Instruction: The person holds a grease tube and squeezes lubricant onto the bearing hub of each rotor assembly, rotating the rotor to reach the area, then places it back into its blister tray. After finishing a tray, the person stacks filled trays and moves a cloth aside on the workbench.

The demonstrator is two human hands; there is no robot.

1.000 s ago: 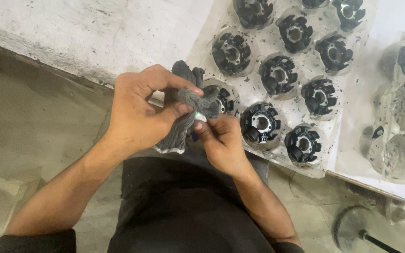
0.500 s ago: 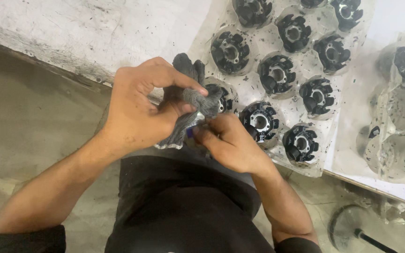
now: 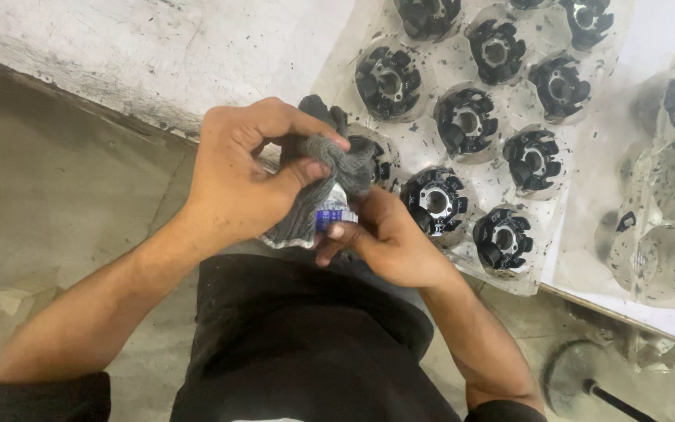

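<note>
My left hand [image 3: 248,176] grips a grey knitted work glove [image 3: 318,184], bunching it between thumb and fingers. My right hand [image 3: 388,238] is just below and to the right, its fingers closed on a small white and blue object [image 3: 331,212] that pokes out from under the glove. Both hands are held above my dark-clothed lap, in front of the edge of a white worktable [image 3: 158,55].
A clear plastic blister tray [image 3: 556,156] on the table holds several black round wound parts [image 3: 466,121] in its pockets. A second clear tray [image 3: 666,203] lies to the right. A round dark metal object [image 3: 580,379] sits on the floor at lower right.
Both hands have kept working the glove and shifted only slightly. My left thumb now presses over the top of the bunched glove, and the small white and blue object shows more clearly.
</note>
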